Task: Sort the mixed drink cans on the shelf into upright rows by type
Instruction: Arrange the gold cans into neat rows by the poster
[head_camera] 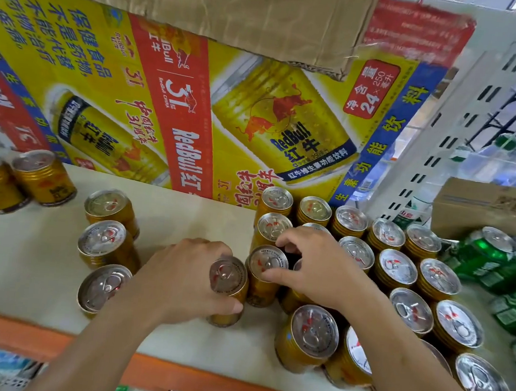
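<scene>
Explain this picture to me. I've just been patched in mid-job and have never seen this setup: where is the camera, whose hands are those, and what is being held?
There is no machine here: a person works with bare hands, and the single picture comes from a wide-angle camera on their head, looking forward and down. The cream surface is a shop shelf with an orange front edge. On it stand many gold cans, tops up, most in a block at the right, plus a column of three at the left. Green cans crowd the far right. A yellow Red Bull carton stands behind. The left hand grips one gold can round its side; the right hand pinches the top rim of the neighbouring can.
</scene>
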Available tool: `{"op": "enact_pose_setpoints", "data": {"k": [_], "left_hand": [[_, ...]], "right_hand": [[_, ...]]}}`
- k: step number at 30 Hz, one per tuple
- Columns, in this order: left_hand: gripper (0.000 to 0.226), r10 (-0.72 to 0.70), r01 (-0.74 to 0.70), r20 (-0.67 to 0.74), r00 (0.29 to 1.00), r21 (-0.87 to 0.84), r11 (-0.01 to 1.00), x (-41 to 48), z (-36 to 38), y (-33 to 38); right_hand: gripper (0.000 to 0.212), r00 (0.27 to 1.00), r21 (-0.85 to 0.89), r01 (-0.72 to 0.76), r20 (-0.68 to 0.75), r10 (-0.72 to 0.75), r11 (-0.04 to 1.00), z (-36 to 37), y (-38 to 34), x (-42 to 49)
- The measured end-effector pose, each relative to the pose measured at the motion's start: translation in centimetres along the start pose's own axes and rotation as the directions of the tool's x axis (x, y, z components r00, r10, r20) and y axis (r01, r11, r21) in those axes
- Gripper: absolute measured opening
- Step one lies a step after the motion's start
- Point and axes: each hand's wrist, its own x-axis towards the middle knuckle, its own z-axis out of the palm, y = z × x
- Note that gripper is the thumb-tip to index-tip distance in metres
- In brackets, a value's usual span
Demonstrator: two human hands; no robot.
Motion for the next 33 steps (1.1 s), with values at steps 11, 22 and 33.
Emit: {"op": "enact_pose_setpoints", "data": {"k": [11,22,33], "left_hand": [[0.065,-0.019,0.036,0.084,0.996,-0.205,0.978,-0.7,0.8,0.6],[0.075,-0.091,0.091,0.030,0.995,-0.002,0.996,-2.5,3.3,4.7],[0.074,-0.133,0.141,0.055,0.990,-0.196,0.970,-2.8,4.0,5.4]], "right_hand": [[0.023,0.997,-0.009,0.033,-0.073,-0.033,0.999,1.2,1.4,-0.6],[0.020,0.990,0.006,0.083,-0.113,-0.081,0.997,1.7,2.2,-0.6],[0.023,0.970,0.016,0.037,-0.240,-0.032,0.999,2.2,3.6,-1.4]]}}
